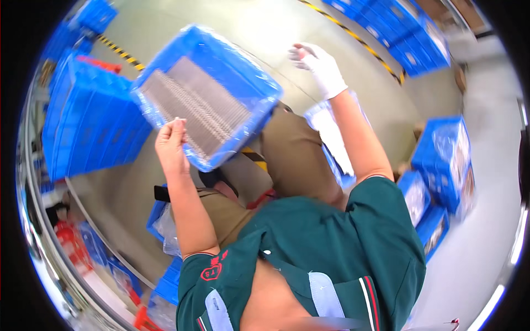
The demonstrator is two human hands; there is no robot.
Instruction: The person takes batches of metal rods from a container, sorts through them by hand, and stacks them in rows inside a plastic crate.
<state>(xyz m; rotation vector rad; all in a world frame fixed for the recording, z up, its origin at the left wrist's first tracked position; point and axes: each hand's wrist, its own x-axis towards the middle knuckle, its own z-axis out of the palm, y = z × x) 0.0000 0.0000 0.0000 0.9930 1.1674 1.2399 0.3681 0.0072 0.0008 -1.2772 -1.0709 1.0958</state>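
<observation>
A blue plastic bin (185, 47) lined with clear film stands tilted in view ahead of my knees. Inside it lie closely packed rows of thin grey-brown parts (207, 88), too fine to name. My bare left hand (172, 148) is at the bin's near left edge, thumb and fingertips pressed together. Whatever it pinches, if anything, cannot be made out. Beyond the bin's right side my right hand (320, 69), in a white glove, is raised with its fingers curled in toward the thumb. Anything between those fingers is hidden.
Stacked blue crates (91, 118) stand at the left, with more blue crates (411, 47) at the far right. Further film-covered bins (441, 160) are near my right side. A white-topped blue container (334, 132) sits beside my right knee. Yellow-black tape (353, 33) marks the floor.
</observation>
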